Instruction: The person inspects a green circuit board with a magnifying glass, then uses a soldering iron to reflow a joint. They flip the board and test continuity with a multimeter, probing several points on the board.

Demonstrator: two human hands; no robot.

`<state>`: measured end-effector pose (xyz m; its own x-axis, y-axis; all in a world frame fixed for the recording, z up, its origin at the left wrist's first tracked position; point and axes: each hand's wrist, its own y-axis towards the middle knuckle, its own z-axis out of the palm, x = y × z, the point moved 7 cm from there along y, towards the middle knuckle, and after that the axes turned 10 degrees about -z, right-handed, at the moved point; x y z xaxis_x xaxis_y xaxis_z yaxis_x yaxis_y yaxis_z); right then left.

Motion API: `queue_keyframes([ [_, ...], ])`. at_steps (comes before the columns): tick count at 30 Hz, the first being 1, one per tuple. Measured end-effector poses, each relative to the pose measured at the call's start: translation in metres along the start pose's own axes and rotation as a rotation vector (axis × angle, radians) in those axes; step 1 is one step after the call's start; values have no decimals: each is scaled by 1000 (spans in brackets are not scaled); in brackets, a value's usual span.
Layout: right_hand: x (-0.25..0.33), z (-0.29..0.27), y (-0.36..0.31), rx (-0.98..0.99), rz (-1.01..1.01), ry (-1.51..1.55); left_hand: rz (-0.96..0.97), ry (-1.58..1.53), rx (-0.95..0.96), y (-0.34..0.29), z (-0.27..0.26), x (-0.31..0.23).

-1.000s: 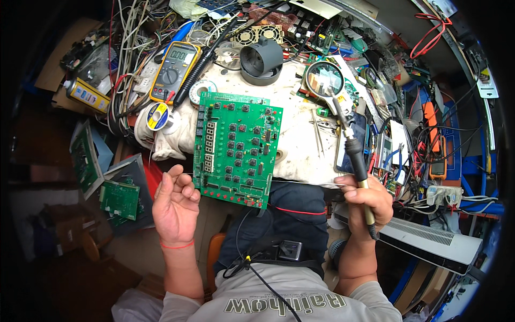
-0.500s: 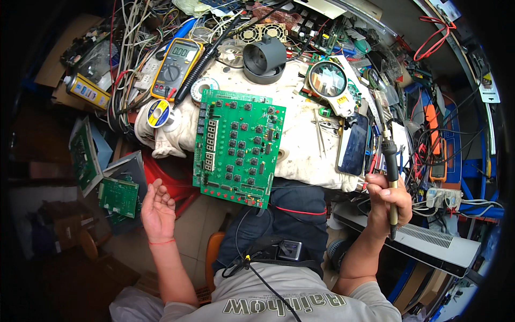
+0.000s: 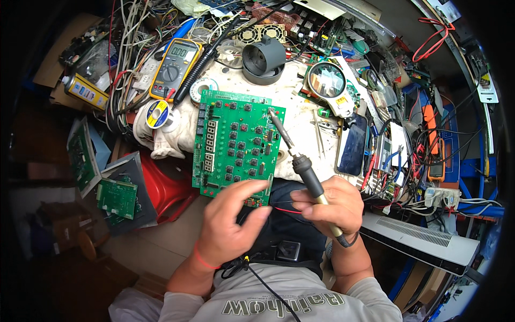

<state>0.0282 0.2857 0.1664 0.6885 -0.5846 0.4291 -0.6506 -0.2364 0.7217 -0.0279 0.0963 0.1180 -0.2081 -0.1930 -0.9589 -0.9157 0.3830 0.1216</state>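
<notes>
A green circuit board (image 3: 220,142), with black push buttons, a digit display and small red parts, lies tilted on the light cloth. In my right hand (image 3: 339,206) is a soldering iron (image 3: 307,173), slanting up and left. Its metal tip overlaps the board's upper right corner; whether it touches I cannot tell. My left hand (image 3: 230,222) hovers at the board's lower edge, thumb apart from the extended fingers, which cover part of that edge. No held thing shows in it. A red cord (image 3: 288,210) crosses my lap between the hands.
Beyond the board stand a yellow multimeter (image 3: 176,70), solder spools (image 3: 159,114) and a grey round holder (image 3: 264,59). A magnifier (image 3: 327,80), tweezers (image 3: 319,134) and a phone (image 3: 354,144) lie right of it. Tangled cables crowd both sides; a red stool (image 3: 166,188) stands lower left.
Both hands have come inward from the sides. My left hand moved right to the board's lower edge. The soldering iron swung from pointing up at the right to lying across the board's right side.
</notes>
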Motion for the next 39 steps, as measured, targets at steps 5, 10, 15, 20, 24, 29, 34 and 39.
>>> queue_keyframes([
  [5, -16, -4, -14, 11, 26, -43, -156, -62, 185, 26, 27, -2],
  [10, -57, -32, -64, -413, 369, 240, -26, 66, -110, 53, 11, 23],
  [15, -78, -31, -98, -526, 496, 411, -9, 41, -281, 68, 5, 50],
  [20, -83, -24, -104, -494, 539, 357, 78, 74, -364, 76, 10, 58],
  [24, -83, -17, -100, -438, 555, 344, 111, 83, -394, 78, 14, 60],
  [29, -86, -12, -96, -375, 572, 353, 130, 120, -392, 80, 17, 59],
  [34, -87, -9, -94, -358, 586, 353, 144, 162, -395, 79, 18, 58],
  [39, -85, -9, -90, -339, 558, 335, 145, 183, -399, 79, 18, 58],
])
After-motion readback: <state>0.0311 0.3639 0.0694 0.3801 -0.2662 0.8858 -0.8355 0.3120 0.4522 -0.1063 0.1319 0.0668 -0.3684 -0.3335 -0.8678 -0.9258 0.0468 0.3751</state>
